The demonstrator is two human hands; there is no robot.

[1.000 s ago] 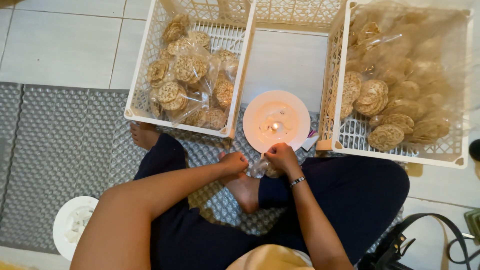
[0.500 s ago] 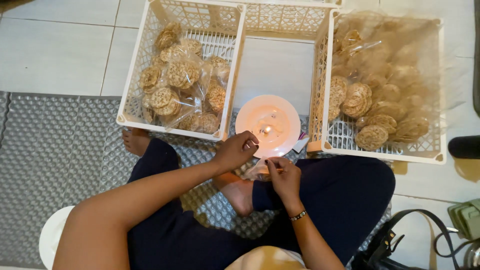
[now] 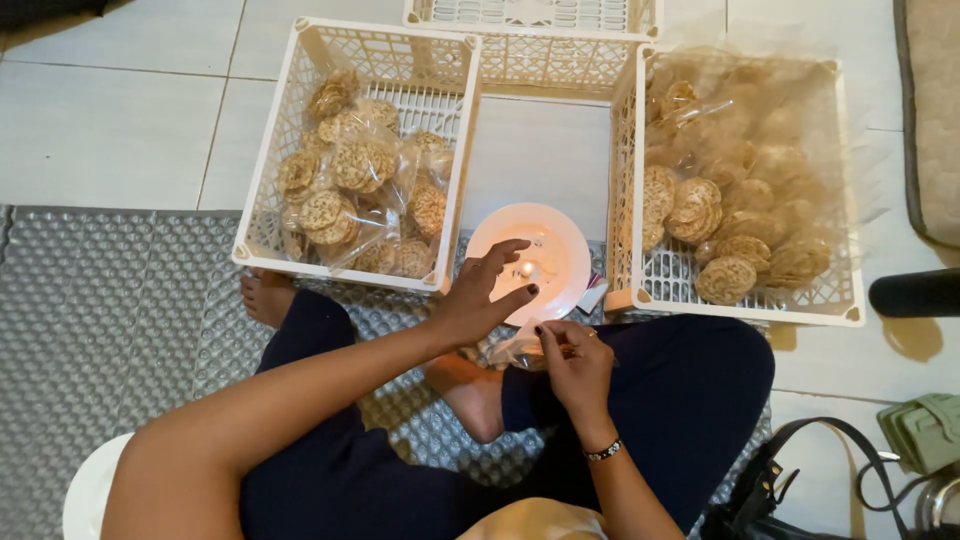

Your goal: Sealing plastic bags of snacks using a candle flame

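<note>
A person sits cross-legged on a grey bubble-textured mat [image 3: 90, 330], seen from above by their own head camera, in dark trousers with a bare foot tucked between the knees. Nearest the viewer, the right hand [image 3: 575, 365], with a beaded bracelet at the wrist, has its fingers pinched closed on the edge of a small clear plastic bag [image 3: 518, 350] that lies crumpled in the lap. The bag sits just to the left of that hand and directly below the other one. The left hand [image 3: 480, 300] hovers just above and beyond the bag, its fingers spread and holding nothing, the fingertips reaching over the near rim of a round white plate [image 3: 545, 262]. A small lit candle flame [image 3: 526, 269] burns on that plate, so the flame lies just ahead of both hands, with the left hand the closer of the two. Farther out, the plate stands on the tiled floor between two white lattice baskets. The left basket [image 3: 270, 200] holds sealed bags of round woven-looking crackers [image 3: 345, 185]; the right basket [image 3: 840, 300] holds many more of the same. A third basket [image 3: 530, 15] shows at the top edge.
</note>
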